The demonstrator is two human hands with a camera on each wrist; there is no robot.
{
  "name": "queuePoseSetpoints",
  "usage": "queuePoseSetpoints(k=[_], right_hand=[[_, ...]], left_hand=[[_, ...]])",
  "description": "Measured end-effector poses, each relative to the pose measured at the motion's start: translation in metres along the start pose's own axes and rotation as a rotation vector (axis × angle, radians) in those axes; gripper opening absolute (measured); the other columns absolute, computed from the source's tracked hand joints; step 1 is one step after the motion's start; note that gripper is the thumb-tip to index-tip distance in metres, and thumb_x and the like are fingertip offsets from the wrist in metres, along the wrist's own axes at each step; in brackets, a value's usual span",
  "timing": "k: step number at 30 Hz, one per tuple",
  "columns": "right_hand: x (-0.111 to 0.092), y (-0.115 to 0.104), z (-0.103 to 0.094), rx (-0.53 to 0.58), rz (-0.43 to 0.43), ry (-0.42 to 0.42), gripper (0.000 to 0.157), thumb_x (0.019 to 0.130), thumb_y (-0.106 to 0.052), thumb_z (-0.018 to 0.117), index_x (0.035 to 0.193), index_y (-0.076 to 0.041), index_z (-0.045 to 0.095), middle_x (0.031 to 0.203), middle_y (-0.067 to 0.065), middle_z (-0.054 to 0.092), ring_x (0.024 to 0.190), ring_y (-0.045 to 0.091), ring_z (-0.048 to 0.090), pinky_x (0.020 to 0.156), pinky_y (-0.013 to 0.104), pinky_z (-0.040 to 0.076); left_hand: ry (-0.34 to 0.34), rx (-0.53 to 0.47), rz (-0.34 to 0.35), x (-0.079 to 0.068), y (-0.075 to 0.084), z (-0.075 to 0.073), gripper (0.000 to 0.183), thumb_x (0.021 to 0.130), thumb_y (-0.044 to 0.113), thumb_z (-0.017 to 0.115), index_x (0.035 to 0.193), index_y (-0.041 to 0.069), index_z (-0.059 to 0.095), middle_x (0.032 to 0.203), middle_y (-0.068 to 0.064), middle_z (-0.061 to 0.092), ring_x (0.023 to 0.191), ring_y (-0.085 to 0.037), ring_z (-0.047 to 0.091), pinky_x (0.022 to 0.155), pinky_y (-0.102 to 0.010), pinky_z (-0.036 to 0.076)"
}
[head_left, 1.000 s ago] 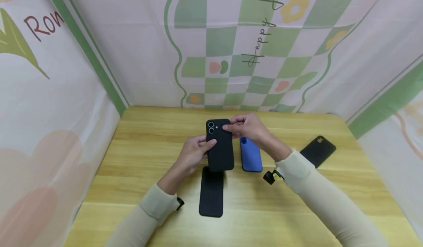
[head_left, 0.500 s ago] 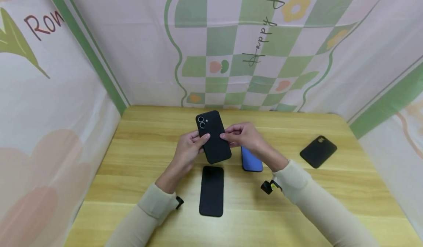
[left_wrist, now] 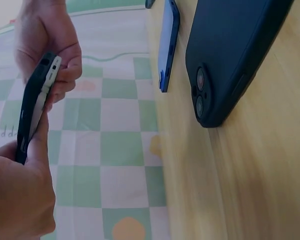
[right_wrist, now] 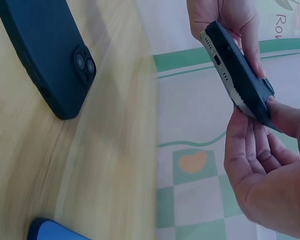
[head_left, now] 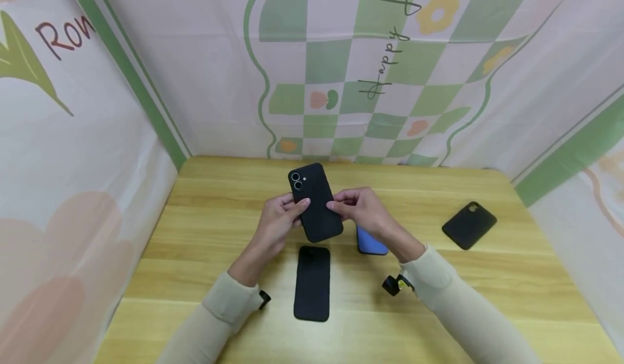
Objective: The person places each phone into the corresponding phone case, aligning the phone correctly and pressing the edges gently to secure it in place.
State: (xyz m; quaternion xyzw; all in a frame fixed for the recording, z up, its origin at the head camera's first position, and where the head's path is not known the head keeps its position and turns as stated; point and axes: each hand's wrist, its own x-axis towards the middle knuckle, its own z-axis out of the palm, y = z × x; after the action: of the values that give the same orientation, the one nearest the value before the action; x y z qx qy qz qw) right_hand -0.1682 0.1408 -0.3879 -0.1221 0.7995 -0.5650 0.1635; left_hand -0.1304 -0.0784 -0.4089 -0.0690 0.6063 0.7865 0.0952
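Observation:
A smartphone in a black case is held above the table, tilted, with its two-lens back facing up. My left hand grips its left side, thumb across the back. The right hand pinches the right edge between thumb and fingers. In the right wrist view the silver phone's edge shows beside the black case, with an uneven strip along one side. Below on the table lies a black-cased phone, its camera lenses visible in the left wrist view. A blue phone is partly hidden by my right hand.
A separate black phone case with a camera cutout lies at the right of the wooden table. Patterned cloth hangs behind the table and along both sides.
The held phone has moved up and left and tilted. My right hand has slid from its upper right corner down to the middle of the right edge. Things on the table stay put.

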Motion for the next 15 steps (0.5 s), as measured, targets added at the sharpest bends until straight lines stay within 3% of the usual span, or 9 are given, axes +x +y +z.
queuePoseSetpoints(k=[4,8,15], right_hand=[[-0.002,-0.001,-0.002,-0.058,-0.05,-0.014,0.018,0.102,-0.012,0.073,0.107,0.005,0.077,0.09,0.008,0.077,0.077,0.02,0.072,0.075,0.034,0.063],[-0.003,-0.003,-0.006,-0.109,-0.079,-0.047,0.016,0.102,-0.013,0.073,0.103,0.002,0.078,0.085,0.007,0.075,0.073,0.018,0.068,0.069,0.028,0.059],[-0.005,-0.009,-0.015,-0.232,-0.163,-0.194,0.011,0.101,-0.01,0.073,0.094,-0.005,0.078,0.07,0.0,0.062,0.058,0.008,0.048,0.056,0.021,0.041]], left_hand=[[-0.051,-0.008,-0.017,0.001,0.003,-0.002,0.032,0.103,0.009,0.07,0.132,-0.006,0.068,0.12,-0.021,0.076,0.101,-0.019,0.076,0.083,-0.028,0.064],[-0.113,0.0,-0.036,0.002,0.007,-0.007,0.032,0.103,0.007,0.069,0.131,-0.008,0.065,0.116,-0.023,0.076,0.096,-0.019,0.077,0.081,-0.028,0.064],[-0.156,-0.016,-0.041,0.003,0.015,-0.014,0.029,0.105,0.012,0.068,0.124,-0.01,0.065,0.101,-0.011,0.078,0.087,-0.018,0.078,0.078,-0.029,0.065]])
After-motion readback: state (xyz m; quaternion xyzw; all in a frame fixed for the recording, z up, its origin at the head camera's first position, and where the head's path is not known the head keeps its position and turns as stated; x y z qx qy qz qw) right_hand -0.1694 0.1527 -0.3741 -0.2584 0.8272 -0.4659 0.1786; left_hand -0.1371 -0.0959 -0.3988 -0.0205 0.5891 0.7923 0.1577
